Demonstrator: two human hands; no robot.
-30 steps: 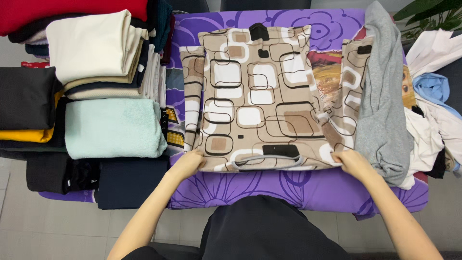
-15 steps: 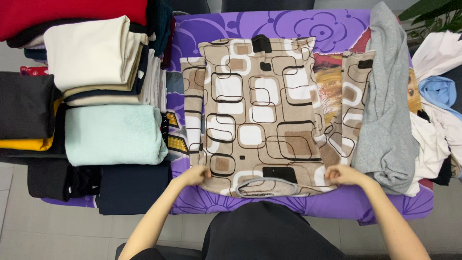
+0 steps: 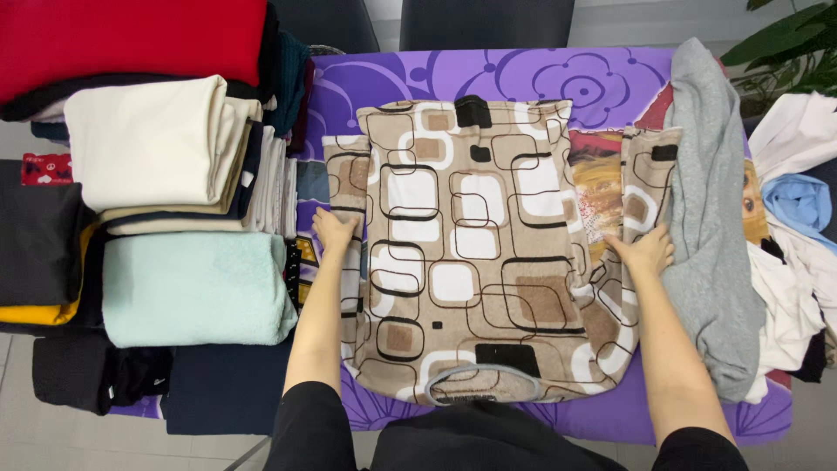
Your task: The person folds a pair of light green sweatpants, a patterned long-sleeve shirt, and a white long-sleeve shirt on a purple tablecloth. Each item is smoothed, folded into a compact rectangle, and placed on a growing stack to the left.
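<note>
Your patterned garment [image 3: 475, 262], beige with white and brown rounded squares outlined in black, lies flat on the purple flowered table [image 3: 540, 74], its grey-edged neck opening at the near edge, closest to your body. Take that garment as the landmark for everything else.

Your left hand [image 3: 334, 232] lies palm down on the garment's left sleeve, fingers spread and flat, pressing on the cloth rather than gripping it. Your right hand [image 3: 643, 251] rests on the garment's right sleeve, fingers open and laid across the fabric; whether any cloth is pinched under it cannot be told. Both forearms run alongside the garment's body, one on each flank.

Just right of the garment, touching your right hand's outer edge, a grey garment [image 3: 711, 218] is draped lengthwise over the table. Beyond that, further right, sits a loose heap of white clothes [image 3: 793, 262] with a light blue piece [image 3: 802, 201] among them.

Left of the garment, folded items are stacked: a mint green fleece [image 3: 196, 288] nearest your left forearm, a cream folded piece [image 3: 153, 144] above it, a red one [image 3: 131, 39] at the far corner, and dark folded things [image 3: 44, 231] at the outer left.
</note>
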